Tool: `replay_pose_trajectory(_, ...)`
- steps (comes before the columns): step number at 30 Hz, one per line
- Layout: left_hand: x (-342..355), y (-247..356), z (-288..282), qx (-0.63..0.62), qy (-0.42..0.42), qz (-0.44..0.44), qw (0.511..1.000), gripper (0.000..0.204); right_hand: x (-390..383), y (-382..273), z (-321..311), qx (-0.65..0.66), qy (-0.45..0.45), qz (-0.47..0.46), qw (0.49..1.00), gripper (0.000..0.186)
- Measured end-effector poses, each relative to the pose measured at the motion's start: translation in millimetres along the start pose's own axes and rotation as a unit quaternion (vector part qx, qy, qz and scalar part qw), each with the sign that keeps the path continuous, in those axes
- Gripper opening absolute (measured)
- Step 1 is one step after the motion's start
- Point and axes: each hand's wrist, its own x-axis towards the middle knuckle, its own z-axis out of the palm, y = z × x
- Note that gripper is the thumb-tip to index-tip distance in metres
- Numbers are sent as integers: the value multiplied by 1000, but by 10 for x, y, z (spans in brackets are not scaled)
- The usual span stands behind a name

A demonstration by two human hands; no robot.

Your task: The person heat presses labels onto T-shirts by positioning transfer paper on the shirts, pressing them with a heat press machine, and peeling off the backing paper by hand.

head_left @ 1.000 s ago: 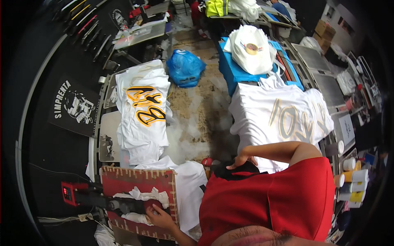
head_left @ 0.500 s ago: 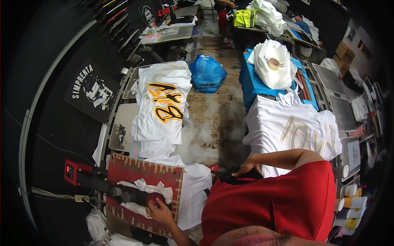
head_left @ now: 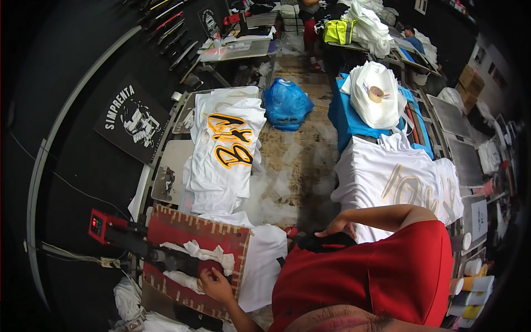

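My left hand (head_left: pixel 217 285) is at a heat press (head_left: pixel 185 224), its fingers curled over the dark red handle end (head_left: pixel 210 268). The press has a red top plate edged with tape strips, and crumpled white cloth (head_left: pixel 207 253) lies on it. A white T-shirt (head_left: pixel 263 265) sticks out from under the plate on the right. My right hand (head_left: pixel 336 226) rests at my waist with the elbow bent outward, fingers lying against black fabric (head_left: pixel 326 242); they are partly hidden. Past the press lies a pile of white T-shirts (head_left: pixel 218 185) with black and orange lettering.
On the right, a white T-shirt (head_left: pixel 365 171) with grey lettering covers a stand, near white fabric (head_left: pixel 371 83) topped by a tape roll (head_left: pixel 375 94). A blue plastic bag (head_left: pixel 287 105) sits between the rows. Another person (head_left: pixel 310 25) stands at the far end.
The view has tilted slightly, so the surroundings sit a little lower and further right. My left hand stays on the press handle and my right hand stays at my waist.
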Motion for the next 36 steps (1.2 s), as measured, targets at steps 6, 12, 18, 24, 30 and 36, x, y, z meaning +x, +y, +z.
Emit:
replay_pose_trajectory(6,10,-6,11,3,-5,0,1000,21,-27,-64,55,-6,-62,2,998,95)
replay_pose_trajectory(12,-32,-44,-18,6,-7,7,1000,20,100,-39,49,17,-80,6,997,99)
replay_pose_trajectory(18,-13,24,11,3,-12,8,1000,20,41,-31,23,9,-76,-5,997,100)
replay_pose_trajectory(24,25,25,13,9,-4,25,1000,20,44,-84,24,-4,-87,-6,996,101)
replay_pose_trajectory(30,72,-5,-28,34,22,58,998,21,-191,-315,143,-77,-78,-6,994,91)
replay_pose_trajectory(36,94,-169,-67,13,28,58,998,18,-197,-408,298,-110,62,-64,990,91)
